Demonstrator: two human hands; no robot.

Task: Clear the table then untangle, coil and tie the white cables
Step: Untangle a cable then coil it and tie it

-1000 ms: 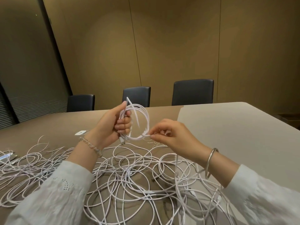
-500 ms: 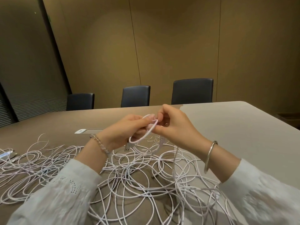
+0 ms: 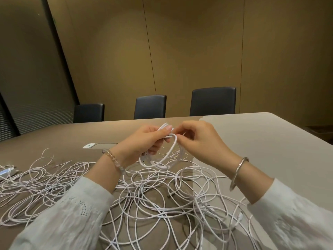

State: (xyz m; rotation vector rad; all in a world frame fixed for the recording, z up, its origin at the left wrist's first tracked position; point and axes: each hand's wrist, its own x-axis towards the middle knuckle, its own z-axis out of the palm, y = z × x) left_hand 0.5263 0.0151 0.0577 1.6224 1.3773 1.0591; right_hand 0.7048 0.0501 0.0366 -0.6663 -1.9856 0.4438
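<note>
One small coil [image 3: 158,159] of white cable is wound and held above the table [image 3: 261,141] — the left hand [image 3: 144,141] grips it, the right hand [image 3: 196,139] pinches its top, seemingly tying — while the tangled cables [image 3: 144,201] sprawl unsorted below.

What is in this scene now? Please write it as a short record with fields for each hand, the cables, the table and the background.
left hand: left hand grips a small coil of white cable
right hand: right hand pinches the coil's top
coil: held above the table
loose cables: tangled cables spread over the table
wrists: bead bracelet left, metal bangle right
background: three dark chairs behind the table
</note>
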